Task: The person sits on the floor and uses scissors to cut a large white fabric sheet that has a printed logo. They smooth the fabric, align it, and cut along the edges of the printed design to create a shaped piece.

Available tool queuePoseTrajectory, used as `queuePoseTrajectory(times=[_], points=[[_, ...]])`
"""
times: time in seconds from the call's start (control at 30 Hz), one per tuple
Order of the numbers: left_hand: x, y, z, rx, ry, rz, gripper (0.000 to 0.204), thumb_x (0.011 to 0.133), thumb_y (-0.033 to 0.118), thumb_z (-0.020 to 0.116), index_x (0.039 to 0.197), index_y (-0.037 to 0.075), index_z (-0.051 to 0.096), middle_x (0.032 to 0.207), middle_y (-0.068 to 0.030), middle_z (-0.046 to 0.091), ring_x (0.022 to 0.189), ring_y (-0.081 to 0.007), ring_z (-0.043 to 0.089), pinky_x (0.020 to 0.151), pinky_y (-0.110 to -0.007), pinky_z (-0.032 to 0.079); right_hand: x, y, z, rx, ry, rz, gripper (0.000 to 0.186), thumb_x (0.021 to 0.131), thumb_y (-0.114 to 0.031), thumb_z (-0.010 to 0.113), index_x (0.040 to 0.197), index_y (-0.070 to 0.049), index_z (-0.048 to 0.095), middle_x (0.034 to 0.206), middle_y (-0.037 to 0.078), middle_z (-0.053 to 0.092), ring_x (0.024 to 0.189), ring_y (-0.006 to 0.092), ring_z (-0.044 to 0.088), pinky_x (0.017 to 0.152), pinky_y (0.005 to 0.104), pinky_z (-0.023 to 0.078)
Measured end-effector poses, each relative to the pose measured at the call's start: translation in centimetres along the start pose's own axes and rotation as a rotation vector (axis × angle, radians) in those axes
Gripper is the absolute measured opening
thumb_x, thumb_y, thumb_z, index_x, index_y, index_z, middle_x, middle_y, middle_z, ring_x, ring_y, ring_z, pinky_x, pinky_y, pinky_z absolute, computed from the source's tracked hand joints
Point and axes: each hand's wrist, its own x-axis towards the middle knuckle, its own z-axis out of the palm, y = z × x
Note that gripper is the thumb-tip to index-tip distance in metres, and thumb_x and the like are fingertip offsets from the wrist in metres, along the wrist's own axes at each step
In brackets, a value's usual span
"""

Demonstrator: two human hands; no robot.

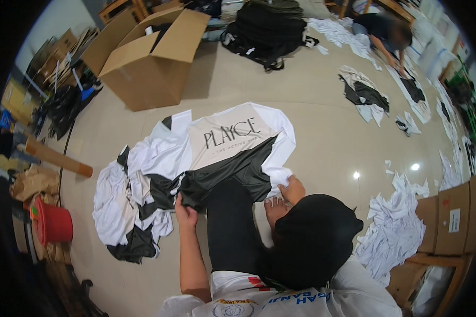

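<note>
A long-sleeved shirt (225, 127) with a beige chest, white sleeves and a dark green lower part lies spread on the floor before me, dark printing across its front. My left hand (185, 212) pinches the hem at its lower left corner. By the lower right, my right hand (292, 190) has its fingers closed on the white sleeve end, beside my bare foot (275, 209). My black-trousered leg (230, 227) reaches over the hem and hides part of it. A loose heap of similar white, beige and dark green shirts (111, 198) touches the shirt's left side.
An open cardboard box (143, 79) stands beyond the shirt, near stacked black garments (264, 34). Left are a cardboard tube (61, 158) and red bucket (54, 221). White cloth scraps (391, 227) and boxes (452, 216) lie right. Another person (383, 31) bends over cloth at far right.
</note>
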Motion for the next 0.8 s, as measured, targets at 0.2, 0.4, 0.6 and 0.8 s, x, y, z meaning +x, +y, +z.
queuePoseTrajectory(times=[0.2,0.4,0.6,0.8], points=[[0.9,6.1,-6.3,-0.062,-0.028,0.082,0.037,0.111,0.025,0.061,0.135,-0.001,0.07,0.145,-0.0166,0.072,0.133,-0.032,0.069,0.12,-0.05,0.051,2.0,-0.5,1.1,1.121,-0.318,0.424,0.034,0.097,-0.007,0.068,0.127,0.007,0.062,0.112,0.017,0.076,0.102,0.0285,0.079,0.092,0.0453,0.066],[4.6,8.2,-11.1,-0.094,0.026,0.049,0.032,0.11,0.018,0.054,0.128,-0.001,0.073,0.133,-0.0182,0.078,0.124,-0.0326,0.074,0.116,-0.053,0.056,4.2,3.2,-4.2,1.918,0.091,0.394,0.026,0.105,-0.013,0.057,0.123,0.002,0.067,0.117,0.016,0.076,0.114,0.0304,0.075,0.102,0.0487,0.062],[10.2,6.5,-6.9,-0.064,0.048,-0.036,0.025,0.102,0.014,0.063,0.12,0.0,0.073,0.125,-0.0197,0.079,0.114,-0.0368,0.076,0.108,-0.055,0.06,4.8,5.4,-13.7,2.042,0.416,0.273,0.028,0.106,-0.024,0.061,0.123,-0.004,0.071,0.118,0.012,0.077,0.11,0.0313,0.075,0.101,0.0492,0.06],[12.8,8.4,1.9,0.062,0.175,-0.065,0.028,0.096,0.017,0.069,0.118,0.001,0.072,0.122,-0.0162,0.079,0.113,-0.0384,0.076,0.109,-0.054,0.059,3.0,5.7,-24.1,1.895,0.575,0.233,0.03,0.1,-0.015,0.074,0.127,-0.003,0.07,0.116,0.012,0.076,0.107,0.0303,0.075,0.096,0.0468,0.062]])
